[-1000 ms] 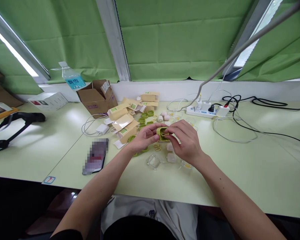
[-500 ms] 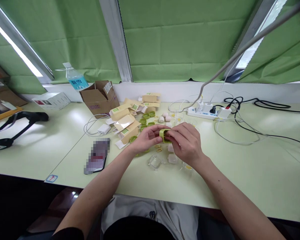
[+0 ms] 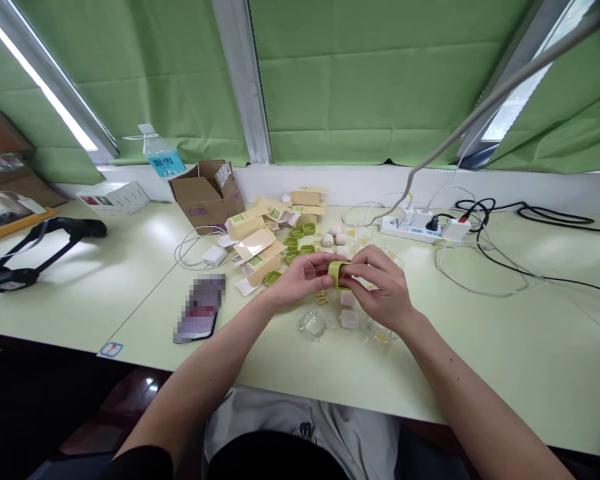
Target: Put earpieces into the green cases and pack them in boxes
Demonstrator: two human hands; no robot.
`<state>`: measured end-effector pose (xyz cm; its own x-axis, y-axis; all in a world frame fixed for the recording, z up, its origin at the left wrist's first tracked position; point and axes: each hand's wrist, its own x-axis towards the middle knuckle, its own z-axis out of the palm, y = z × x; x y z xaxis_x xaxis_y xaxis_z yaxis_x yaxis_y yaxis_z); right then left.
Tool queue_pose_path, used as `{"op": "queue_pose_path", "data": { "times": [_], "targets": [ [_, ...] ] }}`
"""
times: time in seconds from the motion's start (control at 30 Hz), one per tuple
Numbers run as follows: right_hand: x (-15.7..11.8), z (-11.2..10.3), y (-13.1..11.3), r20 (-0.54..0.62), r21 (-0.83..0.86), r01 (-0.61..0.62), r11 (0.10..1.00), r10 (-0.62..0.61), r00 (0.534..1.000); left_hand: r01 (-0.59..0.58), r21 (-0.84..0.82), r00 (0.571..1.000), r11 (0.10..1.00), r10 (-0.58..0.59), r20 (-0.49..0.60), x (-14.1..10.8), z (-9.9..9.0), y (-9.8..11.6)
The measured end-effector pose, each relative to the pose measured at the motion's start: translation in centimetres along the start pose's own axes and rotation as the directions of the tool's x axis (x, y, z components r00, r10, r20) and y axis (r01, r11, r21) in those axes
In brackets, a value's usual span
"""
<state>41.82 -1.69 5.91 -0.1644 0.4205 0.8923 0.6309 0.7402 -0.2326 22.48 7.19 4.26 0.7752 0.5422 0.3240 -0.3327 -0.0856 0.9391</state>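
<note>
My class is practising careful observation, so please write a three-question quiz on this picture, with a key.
1. True or false: the open cardboard box stands left of the power strip.
2. What colour is the small container between the left hand and the right hand?
3. Which of these is nearest the phone? A) power strip B) white charger C) bottle

Key: 1. True. 2. Yellowish green. 3. B.

Green curtains (image 3: 325, 87) behind pale table (image 3: 505, 360). Blue-labelled bottle (image 3: 165, 160) partly behind open brown carton (image 3: 205, 200); white box (image 3: 113, 199) to left. Black frame (image 3: 57, 253), far left. Phone (image 3: 200, 310), screen pixelated, near white charger (image 3: 214, 256). Power strip (image 3: 405, 229), right, black plug (image 3: 433, 224) seated.
</note>
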Motion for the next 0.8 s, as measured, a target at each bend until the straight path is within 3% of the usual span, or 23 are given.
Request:
{"op": "queue_pose_path", "data": {
  "times": [0.13,0.3,0.47,0.6,0.7,0.8],
  "targets": [
    [0.2,-0.7,0.0,0.024,0.094,-0.087,0.992,0.085,0.996,-0.015,0.032,0.996,0.999,0.017,-0.091,-0.1,0.3,0.4],
    [-0.1,-1.2,0.1,-0.036,0.198,-0.236,0.951,0.247,0.968,-0.090,0.138,0.969,0.986,0.118,-0.215,0.1,0.5,0.9],
    [-1.2,0.4,0.7,0.065,0.114,-0.199,0.973,0.192,0.979,-0.067,0.334,0.936,0.940,0.176,-0.305,0.2,0.8,0.0],
    [-2.0,1.5,1.1,-0.021,0.094,-0.164,0.982,0.167,0.986,-0.080,0.402,0.943,0.912,0.200,-0.265,0.0,1.2,-0.6],
    [-2.1,1.8,1.2,-0.082,0.134,-0.246,0.960,0.258,0.963,-0.119,0.335,0.940,0.935,0.215,-0.265,-0.1,1.6,-0.5],
    [-2.2,2.0,1.4,-0.108,0.214,-0.325,0.921,0.353,0.929,-0.106,0.344,0.911,0.933,0.230,-0.343,-0.1,1.6,-0.5]
  ]
}}
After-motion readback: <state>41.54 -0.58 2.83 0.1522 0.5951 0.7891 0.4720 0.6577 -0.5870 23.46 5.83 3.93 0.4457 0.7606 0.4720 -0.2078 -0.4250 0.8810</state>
